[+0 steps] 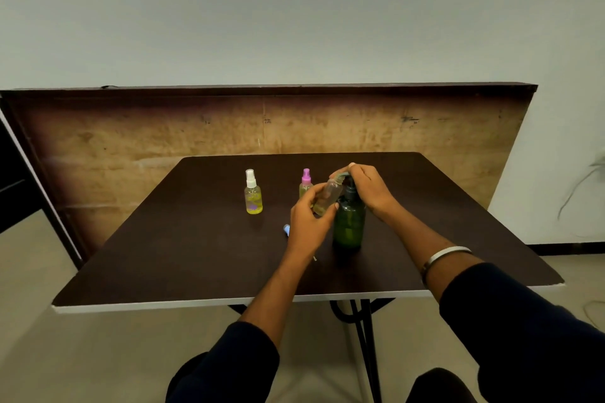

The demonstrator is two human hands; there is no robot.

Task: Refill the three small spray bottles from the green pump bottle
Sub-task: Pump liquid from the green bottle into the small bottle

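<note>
A dark brown table (pixel 163 255) fills the middle of the room, with a worn wooden board (pixel 131 134) leaning against the wall behind it. On the table, right of centre, stands the green pump bottle (pixel 349 222), upright. The person's right hand (pixel 368 185) rests on top of it, fingers curled over the pump head. The left hand (pixel 307 222) grips a small clear spray bottle (pixel 328 196) with its cap off, tilted so its open neck sits right at the pump spout. Just behind that hand stands a spray bottle with a pink top (pixel 306 182), holding yellowish liquid. Well off to the left stands a spray bottle with a white top (pixel 253 194), also with yellow liquid inside. A small blue cap (pixel 286 229) lies on the table beside the left wrist.
</note>
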